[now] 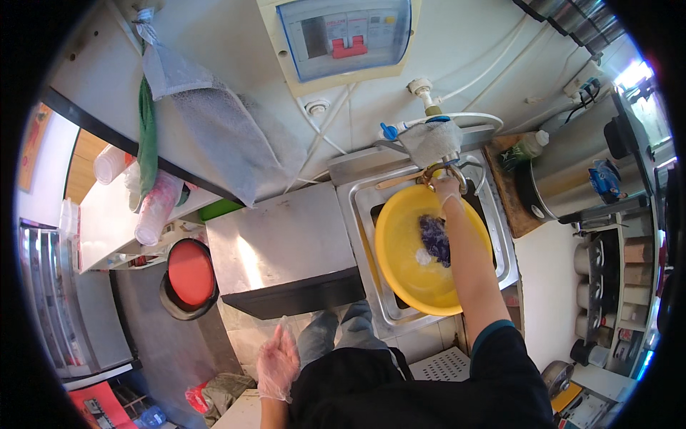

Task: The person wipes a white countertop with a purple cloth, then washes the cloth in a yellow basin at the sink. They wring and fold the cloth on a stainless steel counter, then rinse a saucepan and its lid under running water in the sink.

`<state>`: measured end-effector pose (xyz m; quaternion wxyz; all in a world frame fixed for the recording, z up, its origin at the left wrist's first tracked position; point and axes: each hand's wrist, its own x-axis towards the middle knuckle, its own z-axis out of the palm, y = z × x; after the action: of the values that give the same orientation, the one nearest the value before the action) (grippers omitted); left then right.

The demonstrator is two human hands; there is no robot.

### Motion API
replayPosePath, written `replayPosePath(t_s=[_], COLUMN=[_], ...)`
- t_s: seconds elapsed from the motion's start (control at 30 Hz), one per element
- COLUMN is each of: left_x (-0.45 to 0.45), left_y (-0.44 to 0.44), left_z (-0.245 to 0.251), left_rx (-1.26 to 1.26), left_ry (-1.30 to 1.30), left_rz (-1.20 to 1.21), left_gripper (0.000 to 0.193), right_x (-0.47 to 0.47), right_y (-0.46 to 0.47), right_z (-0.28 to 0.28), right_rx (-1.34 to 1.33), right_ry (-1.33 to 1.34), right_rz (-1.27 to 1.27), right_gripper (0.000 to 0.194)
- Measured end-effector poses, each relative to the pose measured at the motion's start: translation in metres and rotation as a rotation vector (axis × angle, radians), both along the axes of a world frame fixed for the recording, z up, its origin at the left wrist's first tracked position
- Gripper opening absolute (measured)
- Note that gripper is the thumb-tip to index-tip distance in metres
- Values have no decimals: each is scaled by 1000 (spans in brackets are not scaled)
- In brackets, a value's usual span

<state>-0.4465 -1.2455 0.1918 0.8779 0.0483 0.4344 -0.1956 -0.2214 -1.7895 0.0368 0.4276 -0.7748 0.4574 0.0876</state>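
A round yellow plastic basin [399,263] stands in the stainless steel sink [375,308], holding water, a dark purple item [435,238] and a small whitish patch. My right hand [447,187], in a clear plastic glove, reaches over the basin to the faucet [456,170]; whether its fingers close on something yellow there or on the faucet cannot be made out. A light cloth [431,140] is wrapped about the tap above. My left hand [278,359], also gloved in clear plastic, is raised beside my body, empty, with its palm up and fingers extended.
Left of the sink is a steel-topped counter [284,230]. A mesh cloth [214,118] and a green cloth [146,134] hang at upper left. A wooden board [504,198], a bottle [528,147] and a large metal pot [579,161] stand on the right. A red-lidded bin [191,272] sits lower left.
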Motion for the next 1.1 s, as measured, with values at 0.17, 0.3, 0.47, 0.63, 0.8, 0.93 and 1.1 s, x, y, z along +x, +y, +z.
replayPosePath(t_s=[0.17, 0.3, 0.47, 0.63, 0.8, 0.93, 1.1], left_x=[13, 16, 15, 19, 19, 19, 22], left_y=[-5, 2, 6, -6, -12, -18, -30], left_z=[11, 16, 16, 14, 13, 15, 17], left_rx=[7, 28, 22, 79, 74, 59, 65], left_ry=[-6, -77, -143, -78, -159, -131, -114], left_rz=[26, 15, -46, -14, -69, -41, -44], left_gripper=[47, 50, 51, 51, 48, 46, 45], right_x=[1, -75, -147, -168, -173, -170, -159], right_y=[2, 46, 56, 55, 48, 60, 51], right_z=[-13, -30, -23, -30, -39, -17, 50], right_rx=[204, -361, -273, -228, -197, 38, 247], right_ry=[-155, 60, 529, 540, 466, 93, -543], right_rz=[-33, 346, 624, 1016, 371, 797, 414], right_gripper=[48, 59, 74, 77, 73, 74, 67])
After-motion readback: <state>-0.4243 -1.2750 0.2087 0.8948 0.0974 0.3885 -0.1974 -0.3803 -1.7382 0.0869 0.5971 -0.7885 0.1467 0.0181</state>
